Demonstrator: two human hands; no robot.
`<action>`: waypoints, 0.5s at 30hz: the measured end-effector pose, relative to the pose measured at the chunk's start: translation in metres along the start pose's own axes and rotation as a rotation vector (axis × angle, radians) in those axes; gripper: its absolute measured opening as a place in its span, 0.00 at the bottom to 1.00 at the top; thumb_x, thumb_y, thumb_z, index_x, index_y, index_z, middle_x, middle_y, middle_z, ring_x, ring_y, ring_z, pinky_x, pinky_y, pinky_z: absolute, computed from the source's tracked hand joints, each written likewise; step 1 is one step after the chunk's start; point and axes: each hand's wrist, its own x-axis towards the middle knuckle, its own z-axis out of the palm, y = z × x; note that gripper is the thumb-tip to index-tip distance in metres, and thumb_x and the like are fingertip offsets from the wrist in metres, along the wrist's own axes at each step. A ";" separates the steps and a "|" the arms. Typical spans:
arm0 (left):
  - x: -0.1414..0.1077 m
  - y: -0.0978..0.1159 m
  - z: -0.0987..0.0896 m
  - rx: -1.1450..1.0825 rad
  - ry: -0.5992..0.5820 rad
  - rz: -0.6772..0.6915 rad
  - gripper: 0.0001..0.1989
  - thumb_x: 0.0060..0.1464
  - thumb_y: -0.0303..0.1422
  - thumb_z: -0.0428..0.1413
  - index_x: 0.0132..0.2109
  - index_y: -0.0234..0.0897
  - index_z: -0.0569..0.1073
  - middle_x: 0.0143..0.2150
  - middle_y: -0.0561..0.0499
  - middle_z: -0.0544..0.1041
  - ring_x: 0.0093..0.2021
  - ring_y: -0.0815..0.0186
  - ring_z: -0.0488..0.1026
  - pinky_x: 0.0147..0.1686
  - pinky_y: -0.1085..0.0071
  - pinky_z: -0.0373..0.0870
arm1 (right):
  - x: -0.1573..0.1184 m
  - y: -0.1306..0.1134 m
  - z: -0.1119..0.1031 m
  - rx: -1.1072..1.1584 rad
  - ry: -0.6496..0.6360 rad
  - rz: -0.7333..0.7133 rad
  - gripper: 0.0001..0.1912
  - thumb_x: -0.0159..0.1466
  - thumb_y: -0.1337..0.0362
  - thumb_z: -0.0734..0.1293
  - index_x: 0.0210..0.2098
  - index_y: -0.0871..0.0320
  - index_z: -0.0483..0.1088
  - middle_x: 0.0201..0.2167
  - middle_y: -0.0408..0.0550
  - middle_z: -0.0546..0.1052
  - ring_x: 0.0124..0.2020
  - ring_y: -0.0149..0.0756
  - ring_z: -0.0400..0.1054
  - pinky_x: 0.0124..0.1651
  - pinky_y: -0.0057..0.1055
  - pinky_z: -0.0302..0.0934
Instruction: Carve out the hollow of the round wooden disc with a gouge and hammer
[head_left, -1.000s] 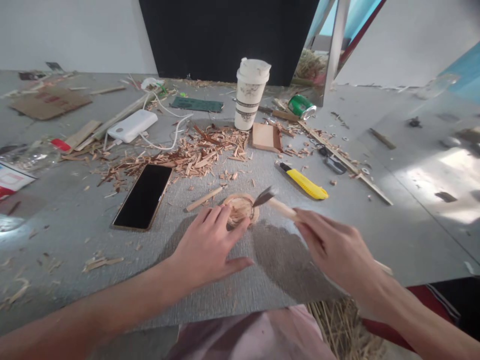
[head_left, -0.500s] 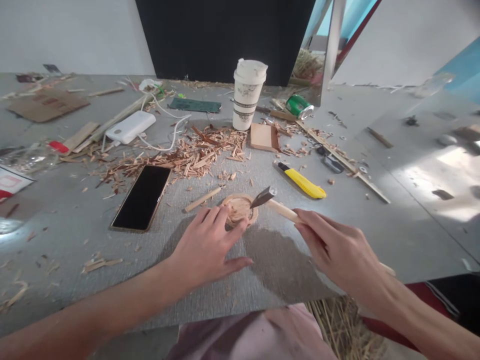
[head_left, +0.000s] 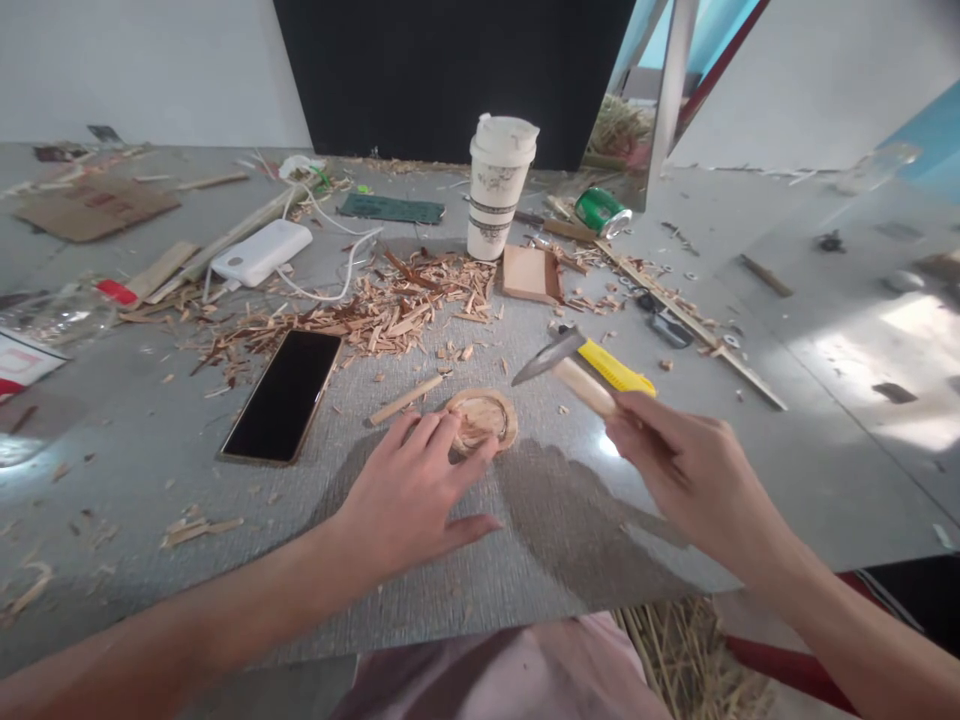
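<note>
A small round wooden disc [head_left: 501, 408] lies flat, with a circular groove and a recessed, rough middle. My left hand [head_left: 416, 480] holds it against the surface, fingertips on its left and near edge, thumb stretched apart. In my right hand [head_left: 675, 455] is a small hammer [head_left: 553, 358], gripped by its pale wooden handle. Its metal head tapers to a wedge pointing left, raised above and to the right of the disc. The head partly covers a yellow utility knife [head_left: 619, 370] lying behind it. Beyond my left fingers rests a thin wooden stick [head_left: 405, 400].
A black phone [head_left: 285, 398] lies left of the hands. Farther back are a heap of wood shavings [head_left: 397, 310], a white power bank [head_left: 262, 253] with its cable, an upright paper cup [head_left: 499, 185], a small wooden tray [head_left: 531, 274] and a green can [head_left: 602, 212].
The hammer has lifted off the disc, its head rising up and to the right, now over the knife. My left hand and the disc have stayed in place.
</note>
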 end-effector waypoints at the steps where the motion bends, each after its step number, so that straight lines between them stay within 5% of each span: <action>1: 0.000 -0.001 0.000 -0.008 0.002 -0.001 0.37 0.67 0.62 0.51 0.68 0.40 0.74 0.60 0.29 0.75 0.56 0.42 0.73 0.55 0.45 0.72 | 0.005 -0.001 -0.002 0.056 0.021 0.048 0.16 0.78 0.54 0.61 0.34 0.52 0.65 0.20 0.37 0.61 0.20 0.30 0.53 0.24 0.33 0.49; 8: 0.001 -0.006 -0.004 -0.037 0.045 0.009 0.36 0.69 0.61 0.49 0.69 0.42 0.74 0.59 0.30 0.73 0.56 0.41 0.73 0.55 0.43 0.73 | 0.043 -0.007 0.001 0.361 0.048 0.158 0.20 0.78 0.52 0.62 0.30 0.53 0.65 0.23 0.40 0.65 0.22 0.29 0.55 0.24 0.33 0.49; 15: 0.000 -0.007 -0.006 -0.065 0.058 0.007 0.34 0.67 0.57 0.56 0.70 0.41 0.72 0.62 0.29 0.72 0.59 0.39 0.72 0.56 0.42 0.73 | 0.067 -0.008 0.014 0.528 0.001 0.179 0.12 0.76 0.53 0.65 0.42 0.52 0.76 0.26 0.41 0.67 0.22 0.27 0.58 0.22 0.30 0.49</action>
